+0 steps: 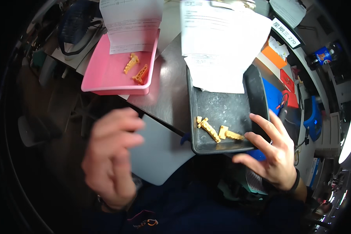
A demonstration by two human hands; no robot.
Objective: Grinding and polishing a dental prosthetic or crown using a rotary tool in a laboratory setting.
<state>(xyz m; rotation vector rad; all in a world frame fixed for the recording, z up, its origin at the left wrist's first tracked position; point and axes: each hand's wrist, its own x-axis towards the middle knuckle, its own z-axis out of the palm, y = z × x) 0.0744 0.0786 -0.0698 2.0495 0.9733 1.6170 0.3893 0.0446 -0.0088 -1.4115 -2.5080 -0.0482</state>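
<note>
A navy top (183, 204) is worn; the left hand (111, 160) and the right hand (275, 150) are bare.
The front is marked with a logo (150, 222): an orange curl, tiny lettering and a thin pinkish arc above. The right wrist is circled by a plain black band (297, 180); lower down, a dark sleeve (286, 210) is seen. The left hand is blurred; the dark edge (102, 202) at its wrist cannot be told as cuff or band.

Orange box (273, 57); blue-labelled bottle (324, 55); red box (291, 100).
</note>
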